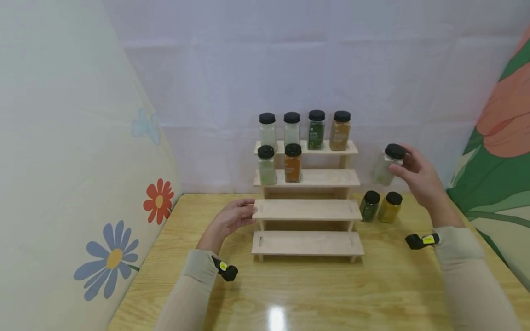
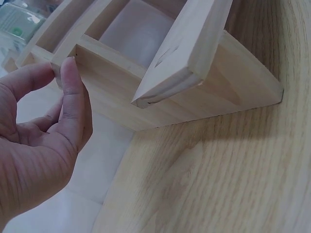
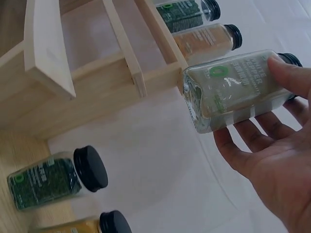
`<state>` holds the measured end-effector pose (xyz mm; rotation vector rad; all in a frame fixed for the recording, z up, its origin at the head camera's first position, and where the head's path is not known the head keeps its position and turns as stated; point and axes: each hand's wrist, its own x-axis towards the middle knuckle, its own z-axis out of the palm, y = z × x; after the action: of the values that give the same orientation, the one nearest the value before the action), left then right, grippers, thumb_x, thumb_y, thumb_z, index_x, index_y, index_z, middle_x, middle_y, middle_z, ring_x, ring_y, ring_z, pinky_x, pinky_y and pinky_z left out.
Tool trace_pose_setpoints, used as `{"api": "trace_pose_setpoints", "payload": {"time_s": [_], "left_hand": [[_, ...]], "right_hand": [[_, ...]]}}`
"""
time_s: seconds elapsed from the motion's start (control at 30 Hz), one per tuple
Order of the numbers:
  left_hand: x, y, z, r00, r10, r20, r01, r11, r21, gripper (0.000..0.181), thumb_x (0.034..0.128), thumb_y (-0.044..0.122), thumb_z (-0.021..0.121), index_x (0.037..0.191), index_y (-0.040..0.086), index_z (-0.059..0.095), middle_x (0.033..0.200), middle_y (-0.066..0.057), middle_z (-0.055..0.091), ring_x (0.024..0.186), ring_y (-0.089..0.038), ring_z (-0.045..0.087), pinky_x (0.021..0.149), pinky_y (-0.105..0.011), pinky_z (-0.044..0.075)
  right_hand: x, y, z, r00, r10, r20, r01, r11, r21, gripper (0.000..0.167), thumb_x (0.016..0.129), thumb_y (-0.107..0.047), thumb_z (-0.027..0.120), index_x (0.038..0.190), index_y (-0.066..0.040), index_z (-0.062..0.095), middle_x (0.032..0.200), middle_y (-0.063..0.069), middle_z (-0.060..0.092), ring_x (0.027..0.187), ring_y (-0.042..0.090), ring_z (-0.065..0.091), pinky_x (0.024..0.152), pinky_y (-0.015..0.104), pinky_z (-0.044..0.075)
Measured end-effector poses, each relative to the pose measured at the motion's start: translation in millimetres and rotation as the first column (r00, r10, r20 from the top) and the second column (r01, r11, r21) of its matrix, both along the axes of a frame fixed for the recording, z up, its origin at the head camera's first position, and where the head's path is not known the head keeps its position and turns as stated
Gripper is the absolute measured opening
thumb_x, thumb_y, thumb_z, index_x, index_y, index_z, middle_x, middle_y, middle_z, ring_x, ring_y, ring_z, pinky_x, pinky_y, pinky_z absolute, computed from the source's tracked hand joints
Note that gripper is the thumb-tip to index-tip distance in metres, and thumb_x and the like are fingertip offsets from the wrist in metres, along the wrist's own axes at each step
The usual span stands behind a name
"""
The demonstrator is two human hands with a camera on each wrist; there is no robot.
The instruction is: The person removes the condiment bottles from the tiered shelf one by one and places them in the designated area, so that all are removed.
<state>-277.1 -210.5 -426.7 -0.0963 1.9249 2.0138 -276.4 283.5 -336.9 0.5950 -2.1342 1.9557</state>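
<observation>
My right hand (image 1: 421, 177) holds a black-lidded glass spice jar (image 1: 384, 169) with pale contents in the air, right of the tiered wooden rack (image 1: 306, 210). In the right wrist view the jar (image 3: 233, 87) lies tilted, thumb near the lid and fingers beneath. My left hand (image 1: 232, 218) pinches the left end of the rack's second step from the bottom between thumb and fingers, as the left wrist view shows at the board's end (image 2: 60, 68). Below the held jar, a dark green jar (image 1: 369, 207) and a yellow jar (image 1: 390, 208) stand on the table.
Several jars, including an orange-brown jar (image 1: 340, 131), line the top step. A pale green jar (image 1: 267, 168) and an orange-red jar (image 1: 292, 166) stand left on the step below. A white cloth (image 1: 232, 82) hangs behind the wooden table (image 1: 323, 294).
</observation>
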Motion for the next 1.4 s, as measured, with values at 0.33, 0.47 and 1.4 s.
{"api": "trace_pose_setpoints", "payload": {"time_s": [0.33, 0.47, 1.4], "left_hand": [[0.6, -2.2, -0.6, 1.000, -0.007, -0.013, 0.007, 1.000, 0.008, 0.057, 0.1015, 0.006, 0.059, 0.152, -0.004, 0.034, 0.113, -0.006, 0.055, 0.085, -0.011, 0.060, 0.079, -0.026, 0.058], [0.7, -0.8, -1.0, 1.000, -0.006, -0.017, 0.007, 1.000, 0.010, 0.056, 0.1010, 0.004, 0.058, 0.152, -0.004, 0.035, 0.112, -0.007, 0.055, 0.086, -0.012, 0.060, 0.079, -0.026, 0.058], [1.8, -2.2, -0.6, 0.999, -0.018, -0.026, 0.018, 1.000, -0.015, 0.055, 0.1010, 0.006, 0.059, 0.150, -0.005, 0.038, 0.114, -0.007, 0.060, 0.091, -0.013, 0.062, 0.081, -0.027, 0.058]], "right_hand": [[8.3, 18, -8.4, 0.997, 0.054, -0.052, -0.060, 0.991, -0.121, 0.052, 0.099, 0.009, 0.055, 0.146, -0.013, 0.049, 0.130, -0.008, 0.059, 0.118, 0.002, 0.056, 0.092, 0.011, 0.047], [13.1, 26, -11.8, 0.999, 0.017, -0.028, -0.019, 0.996, -0.089, 0.052, 0.100, 0.005, 0.057, 0.147, -0.014, 0.048, 0.130, -0.012, 0.058, 0.117, -0.001, 0.055, 0.091, 0.010, 0.046], [34.7, 75, -40.2, 0.987, -0.148, 0.069, 0.145, 0.988, 0.054, 0.061, 0.101, -0.006, 0.060, 0.157, -0.022, 0.039, 0.140, -0.015, 0.053, 0.110, -0.015, 0.053, 0.085, 0.002, 0.043]]}}
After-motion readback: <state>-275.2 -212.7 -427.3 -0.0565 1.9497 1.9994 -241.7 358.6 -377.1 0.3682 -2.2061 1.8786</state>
